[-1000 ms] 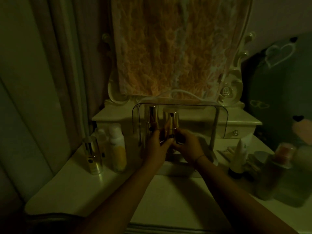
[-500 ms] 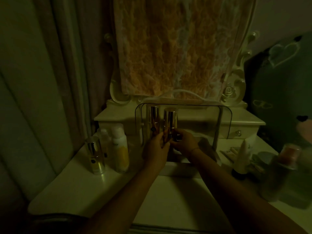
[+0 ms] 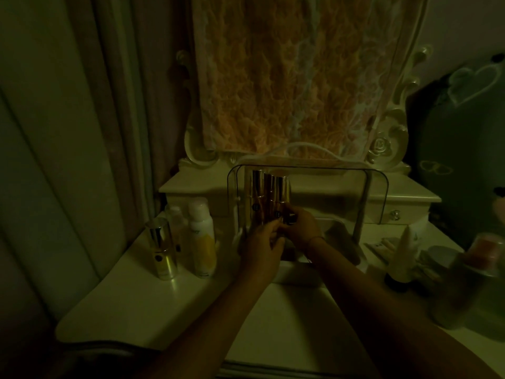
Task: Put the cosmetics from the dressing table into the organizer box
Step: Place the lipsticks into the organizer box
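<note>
The clear organizer box (image 3: 374, 192) with a dark rim stands at the middle back of the dressing table (image 3: 153, 305). Gold bottles (image 3: 282, 191) stand close together in its left part. My left hand (image 3: 261, 244) and my right hand (image 3: 302, 228) meet inside the box, fingers curled round the foot of the right-hand gold bottle. The bottles' lower parts are hidden by my hands. Left of the box stand another gold bottle (image 3: 161, 250), a white-and-yellow bottle (image 3: 202, 239) and a pale bottle (image 3: 175, 216) behind them.
Right of the box are a white tube with a dark cap (image 3: 407, 253), thin sticks (image 3: 382, 246) and a blurred jar with a pinkish lid (image 3: 486, 258). A patterned cloth (image 3: 287, 77) covers the mirror. Curtains (image 3: 68, 132) hang at the left.
The right-hand gold bottle has been moved left, closer to the other one in the box. Both hands stay at its foot.
</note>
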Motion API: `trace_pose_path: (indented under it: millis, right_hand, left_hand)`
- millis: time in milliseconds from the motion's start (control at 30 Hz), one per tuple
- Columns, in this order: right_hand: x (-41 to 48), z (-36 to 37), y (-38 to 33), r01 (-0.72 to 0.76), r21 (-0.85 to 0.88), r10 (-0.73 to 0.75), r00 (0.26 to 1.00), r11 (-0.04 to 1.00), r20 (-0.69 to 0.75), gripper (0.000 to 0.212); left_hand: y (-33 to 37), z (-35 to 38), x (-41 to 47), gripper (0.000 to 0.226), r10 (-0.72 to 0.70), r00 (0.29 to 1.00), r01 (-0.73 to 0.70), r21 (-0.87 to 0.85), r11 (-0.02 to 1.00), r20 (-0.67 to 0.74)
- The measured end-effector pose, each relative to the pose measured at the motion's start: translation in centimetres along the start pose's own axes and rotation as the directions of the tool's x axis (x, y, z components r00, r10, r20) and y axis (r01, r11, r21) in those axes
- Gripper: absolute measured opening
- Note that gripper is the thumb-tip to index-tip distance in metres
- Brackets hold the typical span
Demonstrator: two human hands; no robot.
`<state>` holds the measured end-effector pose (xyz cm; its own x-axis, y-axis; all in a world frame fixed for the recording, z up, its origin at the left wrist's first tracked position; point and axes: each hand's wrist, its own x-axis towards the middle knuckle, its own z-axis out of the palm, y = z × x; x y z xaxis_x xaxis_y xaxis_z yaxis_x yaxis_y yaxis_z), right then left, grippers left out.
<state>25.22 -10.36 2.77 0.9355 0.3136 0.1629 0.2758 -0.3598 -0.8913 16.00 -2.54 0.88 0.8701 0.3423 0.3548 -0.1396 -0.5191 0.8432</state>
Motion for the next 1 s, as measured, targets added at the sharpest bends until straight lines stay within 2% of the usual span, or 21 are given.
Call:
trace_pose_path:
  millis: [200,267,367,433,500,567,633,767,833,933,1000]
  right_hand:
    - [-0.1,0.0,0.2,-0.076,0.018,0.076,0.997,0.997,0.012,0.049]
    - [-0.5,-0.1,-0.1,-0.065,-0.063,0.063,0.998,0.996,-0.03,0.054]
    - [-2.8,-0.1,-1.2,0.048,-0.078,-0.063,0.977,0.996,-0.206,0.055]
    - [-5.2,0.5,-2.3,0.172,-0.025,-0.171,0.926,0.985,-0.336,0.043]
    - [-8.0,1.6,-3.6,0.288,0.027,-0.256,0.887,0.957,-0.385,0.03]
    - [-10.6,3.5,-4.8,0.34,0.097,-0.292,0.897,0.935,-0.332,0.025]
    - [-12.6,6.0,-5.7,0.346,0.169,-0.308,0.927,0.923,-0.213,0.023]
    - [-14.5,11.4,-6.3,0.32,0.215,-0.33,0.944,0.923,0.012,0.032]
    - [-14.6,13.5,-6.5,0.282,0.218,-0.307,0.948,0.934,0.089,0.037]
    - [-14.0,15.9,-6.8,0.243,0.179,-0.274,0.944,0.953,0.182,0.048]
    - [-13.4,16.9,-7.0,0.238,0.15,-0.266,0.941,0.96,0.208,0.047]
  left_hand:
    - [0.2,-0.5,-0.7,0.045,0.022,0.999,-0.021,-0.023,1.0,0.042]
    - [0.3,-1.1,-1.5,0.043,0.032,0.998,-0.028,-0.071,0.997,0.052]
    - [0.2,-2.5,-3.5,0.04,0.069,0.997,-0.064,-0.13,0.989,0.031]
    - [0.0,-4.0,-5.3,0.039,0.103,0.994,-0.108,-0.161,0.981,-0.039]
    - [-0.6,-5.8,-7.2,0.04,0.118,0.981,-0.145,-0.181,0.973,-0.155]
    - [-1.6,-8.0,-8.6,0.036,0.079,0.954,-0.141,-0.199,0.97,-0.289]
    - [-2.8,-10.4,-9.4,0.031,-0.014,0.91,-0.087,-0.226,0.97,-0.413]
    - [-5.6,-15.5,-9.1,0.028,-0.119,0.766,-0.066,-0.261,0.963,-0.632]
    - [-6.7,-17.4,-8.3,0.028,-0.165,0.76,-0.042,-0.301,0.953,-0.628]
    - [-8.5,-18.8,-6.9,0.029,-0.25,0.834,0.087,-0.331,0.94,-0.492]
    - [-9.3,-19.1,-6.2,0.033,-0.253,0.891,0.14,-0.301,0.943,-0.378]
